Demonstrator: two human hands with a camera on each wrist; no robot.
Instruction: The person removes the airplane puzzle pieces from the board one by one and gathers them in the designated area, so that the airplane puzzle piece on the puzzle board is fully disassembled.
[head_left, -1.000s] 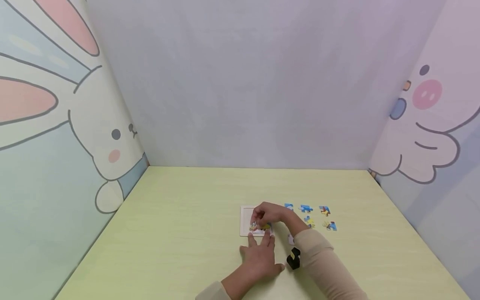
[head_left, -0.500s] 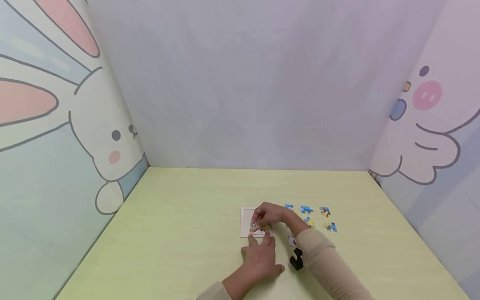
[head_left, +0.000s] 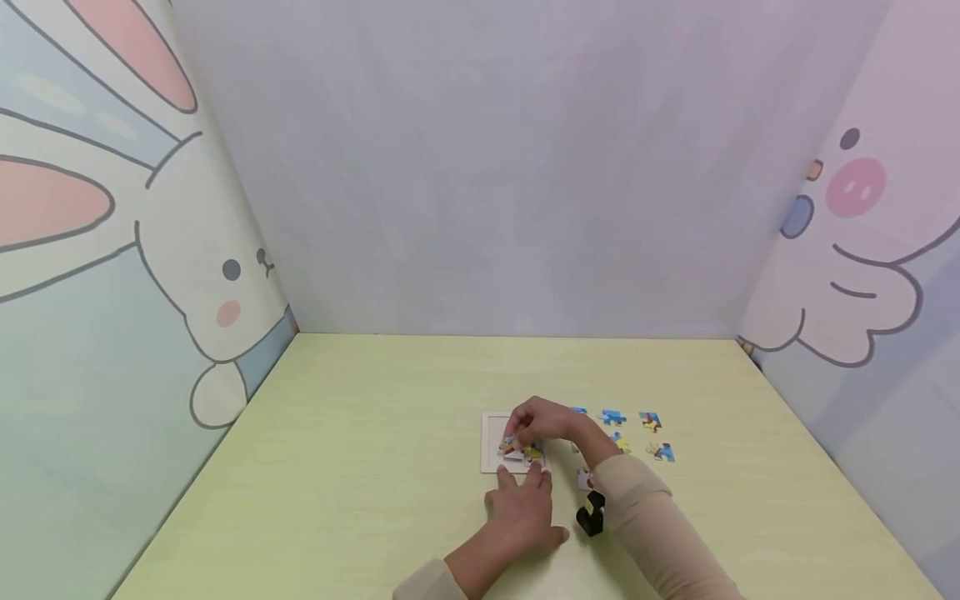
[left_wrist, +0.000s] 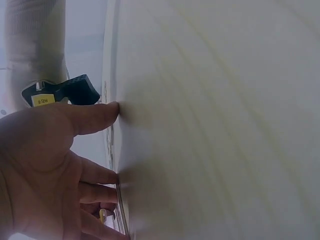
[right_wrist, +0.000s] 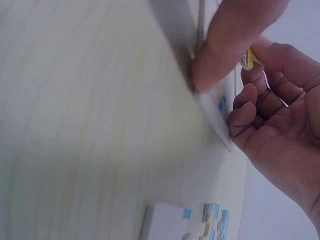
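Note:
My right hand (head_left: pixel 542 419) is over a shallow white puzzle tray (head_left: pixel 486 446), pinching a jigsaw piece (right_wrist: pixel 248 59) between thumb and fingertips. That piece appears tilted, its yellow printed side partly showing in the right wrist view. Another yellow jigsaw piece (head_left: pixel 533 452) lies inside the tray's near right part. With spread, fairly straight fingers, my left hand (head_left: pixel 517 512) rests against the tray's near edge; its thumb (left_wrist: pixel 100 117) touches the tabletop. My right fingers cover part of the tray's interior.
Several loose jigsaw pieces (head_left: pixel 612 417) lie to the right of the tray. A whitish piece (head_left: pixel 585 479) sits nearer, beside the right sleeve. A black wrist camera (head_left: pixel 591 514) hangs at the right forearm. Patterned walls (head_left: pixel 480 167) enclose the table (head_left: pixel 360 450).
My right hand has risen slightly and moved a little away from me, lifting and tilting the jigsaw piece in the tray. The left hand has stayed nearly still.

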